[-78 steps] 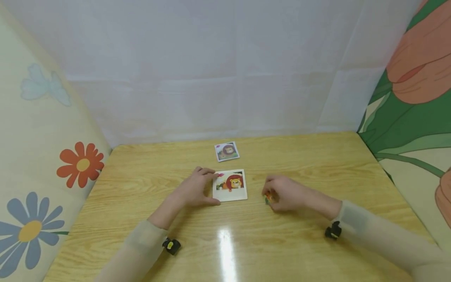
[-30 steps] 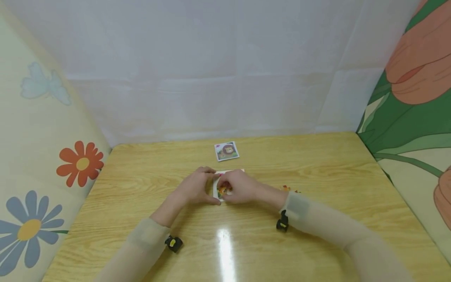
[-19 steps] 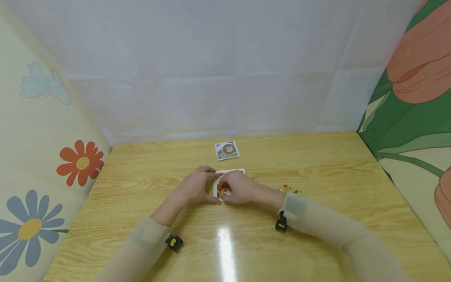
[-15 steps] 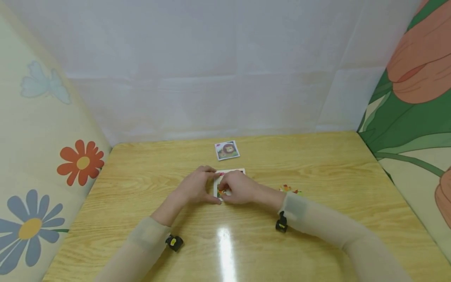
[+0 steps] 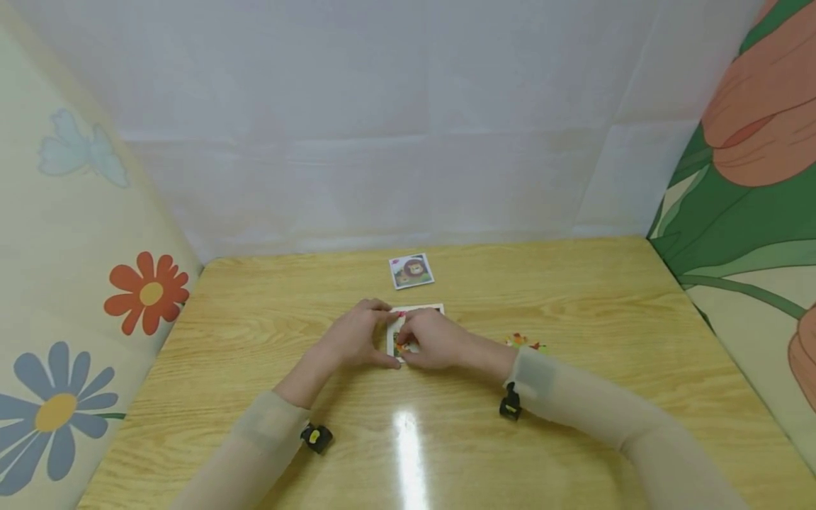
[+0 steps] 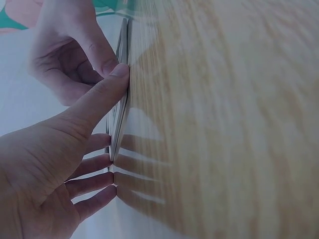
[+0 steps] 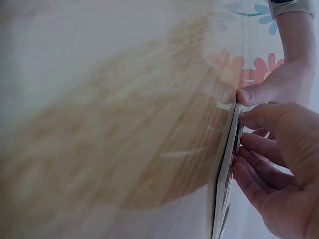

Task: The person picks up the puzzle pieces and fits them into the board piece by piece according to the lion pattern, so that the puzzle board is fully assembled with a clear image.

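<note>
A white-framed puzzle board [image 5: 391, 340] with a lion picture lies on the table, much of it covered by my right hand [image 5: 435, 338]. That hand's thumb and fingers pinch a small thin piece [image 7: 239, 133] against the board's left part. My left hand [image 5: 353, 336] spans the board's left side. In the left wrist view, its thumb touches one edge of the board [image 6: 117, 130] and its fairly straight fingers rest along the other end. Several small orange and green pieces [image 5: 518, 340] lie to the right, beside my right forearm.
A square lion card [image 5: 411, 271] lies behind the board. The wooden table [image 5: 287, 283] meets a white cloth [image 5: 408, 177] at the back. Painted flower panels flank it, a red flower [image 5: 150, 292] on the left and a tulip [image 5: 758, 142] on the right.
My right hand has moved left from the loose pieces onto the board, with a piece in its fingers. Over the last second, both hands have barely moved.
</note>
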Motion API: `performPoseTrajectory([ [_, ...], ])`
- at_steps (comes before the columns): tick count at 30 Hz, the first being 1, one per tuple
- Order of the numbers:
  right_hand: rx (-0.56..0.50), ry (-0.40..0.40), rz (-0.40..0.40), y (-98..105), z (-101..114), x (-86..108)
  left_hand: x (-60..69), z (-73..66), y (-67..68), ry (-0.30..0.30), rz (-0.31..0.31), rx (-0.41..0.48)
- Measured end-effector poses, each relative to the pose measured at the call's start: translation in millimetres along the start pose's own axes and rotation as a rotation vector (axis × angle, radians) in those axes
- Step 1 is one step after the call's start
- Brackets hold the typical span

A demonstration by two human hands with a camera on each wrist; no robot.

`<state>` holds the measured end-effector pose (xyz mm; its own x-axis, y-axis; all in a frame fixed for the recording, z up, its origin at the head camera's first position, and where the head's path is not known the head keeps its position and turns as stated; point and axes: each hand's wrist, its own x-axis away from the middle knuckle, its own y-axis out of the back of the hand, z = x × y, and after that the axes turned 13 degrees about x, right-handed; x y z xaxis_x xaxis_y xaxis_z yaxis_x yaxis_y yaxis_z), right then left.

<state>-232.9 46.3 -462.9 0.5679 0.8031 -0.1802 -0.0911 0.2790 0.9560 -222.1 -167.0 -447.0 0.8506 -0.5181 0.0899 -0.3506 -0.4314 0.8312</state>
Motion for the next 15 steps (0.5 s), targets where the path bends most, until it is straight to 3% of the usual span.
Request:
performPoseTrajectory([
  [15, 0.031, 0.023, 0.015, -0.6, -0.4, -1.2, -3.2, 3.6, -2.3, -0.002, 0.004, 0.002],
])
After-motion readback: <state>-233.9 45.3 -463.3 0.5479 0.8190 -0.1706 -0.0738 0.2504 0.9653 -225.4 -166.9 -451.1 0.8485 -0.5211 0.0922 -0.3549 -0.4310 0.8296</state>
